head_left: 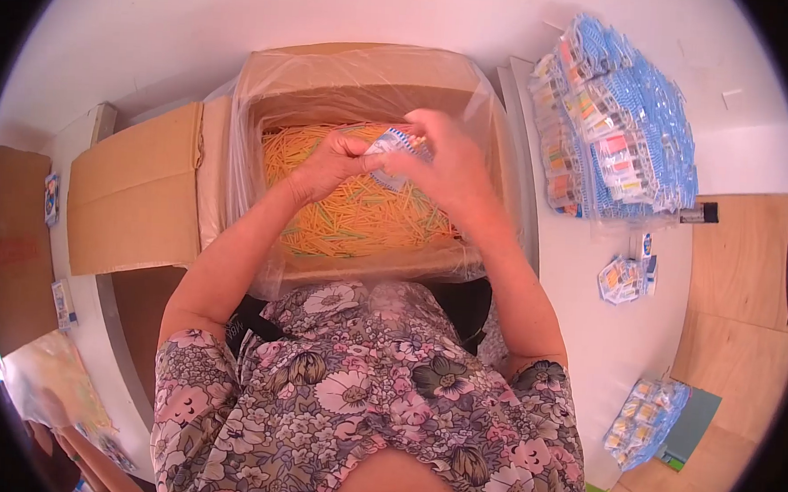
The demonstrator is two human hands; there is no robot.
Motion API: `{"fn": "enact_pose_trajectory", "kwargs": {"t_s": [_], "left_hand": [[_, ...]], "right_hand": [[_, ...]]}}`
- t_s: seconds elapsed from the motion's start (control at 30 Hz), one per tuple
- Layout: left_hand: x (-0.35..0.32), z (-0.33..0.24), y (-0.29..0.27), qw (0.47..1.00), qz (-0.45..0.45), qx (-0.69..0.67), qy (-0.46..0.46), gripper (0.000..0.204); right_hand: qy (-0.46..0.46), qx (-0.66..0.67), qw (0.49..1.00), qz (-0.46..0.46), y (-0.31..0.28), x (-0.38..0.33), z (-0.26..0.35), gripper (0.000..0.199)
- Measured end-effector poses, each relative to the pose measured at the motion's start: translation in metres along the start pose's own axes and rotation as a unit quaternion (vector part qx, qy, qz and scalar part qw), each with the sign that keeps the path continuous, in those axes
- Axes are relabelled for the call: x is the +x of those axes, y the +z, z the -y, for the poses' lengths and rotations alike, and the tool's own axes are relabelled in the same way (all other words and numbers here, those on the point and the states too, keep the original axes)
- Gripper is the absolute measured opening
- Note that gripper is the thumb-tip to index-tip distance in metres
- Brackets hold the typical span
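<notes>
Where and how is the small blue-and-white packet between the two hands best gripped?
Probably by its left edge, coming from the left: the packet looks thin, so thumb and fingers can pinch it, as the left hand does. The right side seems less free, since the blurred right hand covers part of it.

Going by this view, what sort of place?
Probably a packing workshop: a plastic-lined cardboard box of thin coloured sticks, a heap of blue-and-clear packets, and a small packet in the left hand.
</notes>
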State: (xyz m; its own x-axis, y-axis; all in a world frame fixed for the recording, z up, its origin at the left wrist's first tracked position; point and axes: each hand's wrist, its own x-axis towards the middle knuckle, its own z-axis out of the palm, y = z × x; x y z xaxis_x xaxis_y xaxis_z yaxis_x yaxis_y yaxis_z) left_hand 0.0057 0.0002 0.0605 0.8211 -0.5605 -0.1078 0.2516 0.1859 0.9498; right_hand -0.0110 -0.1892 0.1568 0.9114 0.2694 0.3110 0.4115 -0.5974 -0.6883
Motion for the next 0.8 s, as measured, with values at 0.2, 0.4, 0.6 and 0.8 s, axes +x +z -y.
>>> {"fn": "enact_pose_trajectory", "kwargs": {"t_s": [0.2,0.4,0.6,0.8], "left_hand": [[-0.004,-0.008,0.0,1.0,-0.014,0.002,-0.022,0.023],[0.059,-0.007,-0.001,0.849,0.083,0.509,-0.115,0.026],[0.1,0.071,0.017,0.642,-0.097,0.757,-0.073,0.034],[0.1,0.074,0.006,0.73,-0.108,0.664,-0.119,0.043]], "right_hand": [[0.164,0.143,0.976,0.008,-0.07,-0.06,0.005,0.022],[0.256,0.094,0.939,-0.208,-0.26,-0.199,-0.07,0.029],[0.459,-0.134,0.857,-0.193,-0.313,-0.229,-0.172,0.038],[0.153,-0.544,0.802,-0.195,-0.313,-0.235,-0.199,0.044]]}}
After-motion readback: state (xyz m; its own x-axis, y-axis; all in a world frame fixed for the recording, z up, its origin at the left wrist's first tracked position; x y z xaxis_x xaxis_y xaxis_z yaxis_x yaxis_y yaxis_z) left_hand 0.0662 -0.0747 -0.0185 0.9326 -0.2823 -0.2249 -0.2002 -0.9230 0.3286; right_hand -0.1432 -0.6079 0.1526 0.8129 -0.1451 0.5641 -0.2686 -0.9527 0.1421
